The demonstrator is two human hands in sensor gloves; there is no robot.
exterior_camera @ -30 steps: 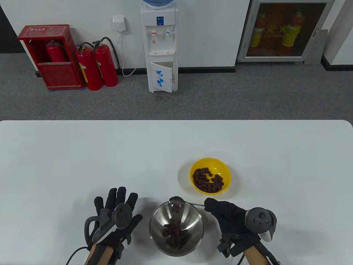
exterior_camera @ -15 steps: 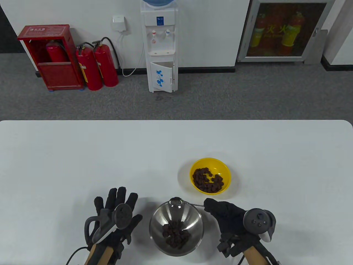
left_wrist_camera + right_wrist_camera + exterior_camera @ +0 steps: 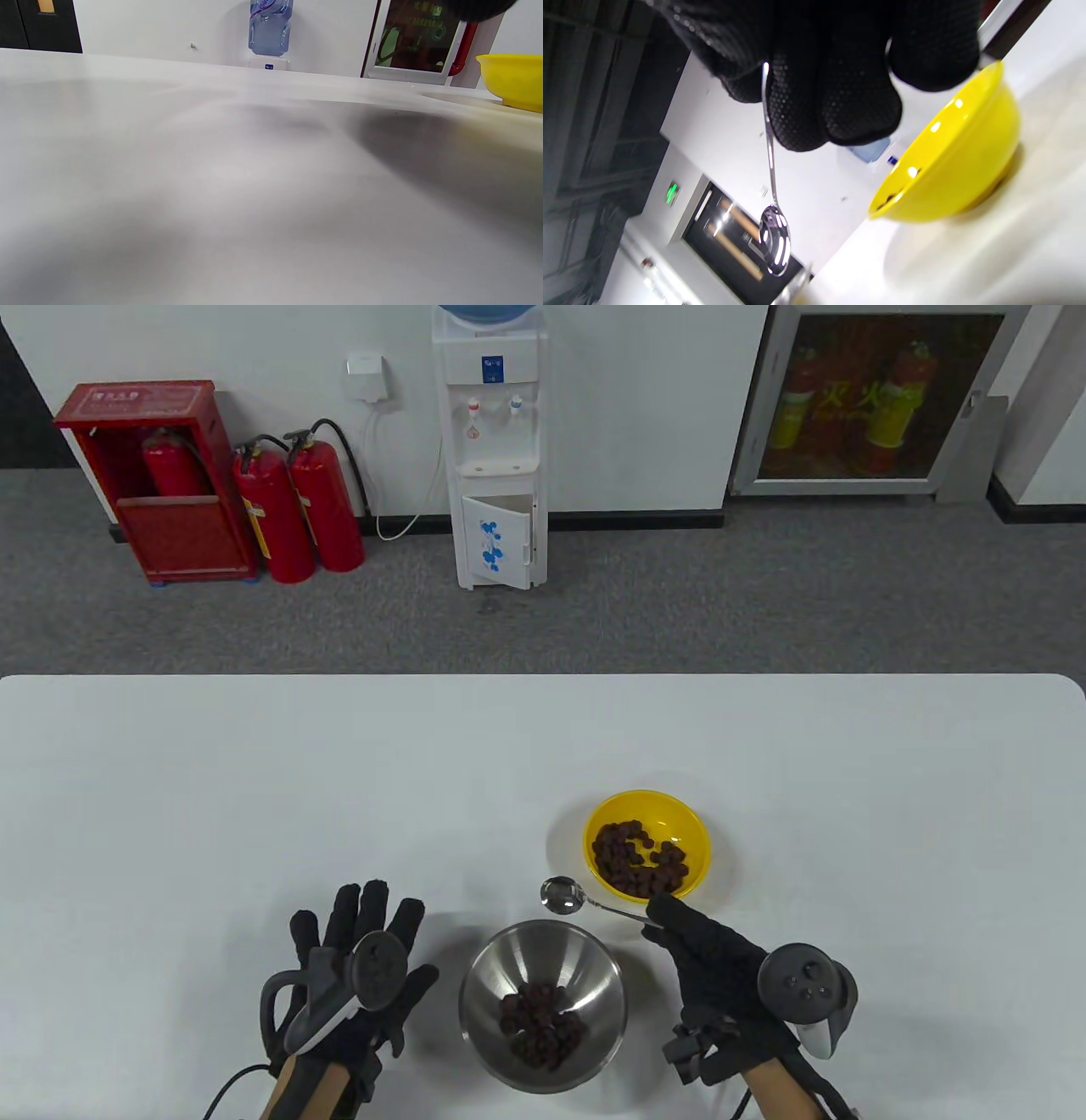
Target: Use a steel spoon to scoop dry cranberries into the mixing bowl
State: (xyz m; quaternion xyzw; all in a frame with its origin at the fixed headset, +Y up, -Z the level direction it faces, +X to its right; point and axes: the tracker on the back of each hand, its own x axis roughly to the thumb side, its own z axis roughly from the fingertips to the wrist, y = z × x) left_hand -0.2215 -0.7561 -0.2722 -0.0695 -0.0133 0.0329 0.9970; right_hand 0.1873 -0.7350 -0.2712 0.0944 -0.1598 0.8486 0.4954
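From above, two bowls stand on the white table (image 3: 254, 780): a yellow bowl (image 3: 691, 823) holding dried cranberries (image 3: 638, 861), and nearer the person a steel bowl (image 3: 484, 976) with a second heap of cranberries (image 3: 543, 1031) at its bottom. The two bowls stand near each other but apart. One spoon (image 3: 562, 894) hangs over the bare tabletop between them, its empty scoop just past the steel bowl's far rim and left of the yellow bowl. The right hand (image 3: 721, 963) grips the spoon's thin handle at its end, fingers closed round it. The left hand (image 3: 356, 967) lies flat on the table left of the steel bowl, fingers spread, holding nothing. Wide bare tabletop runs left, right and toward the far edge. Beyond stand a water dispenser (image 3: 496, 449) and three red fire extinguishers (image 3: 297, 509).

The left wrist view shows blurred tabletop and the yellow bowl (image 3: 511, 80) at the right edge.

The right wrist view shows gloved fingers (image 3: 835, 89) closed on the spoon (image 3: 774, 237) handle, with the yellow bowl (image 3: 950, 169) beside it.
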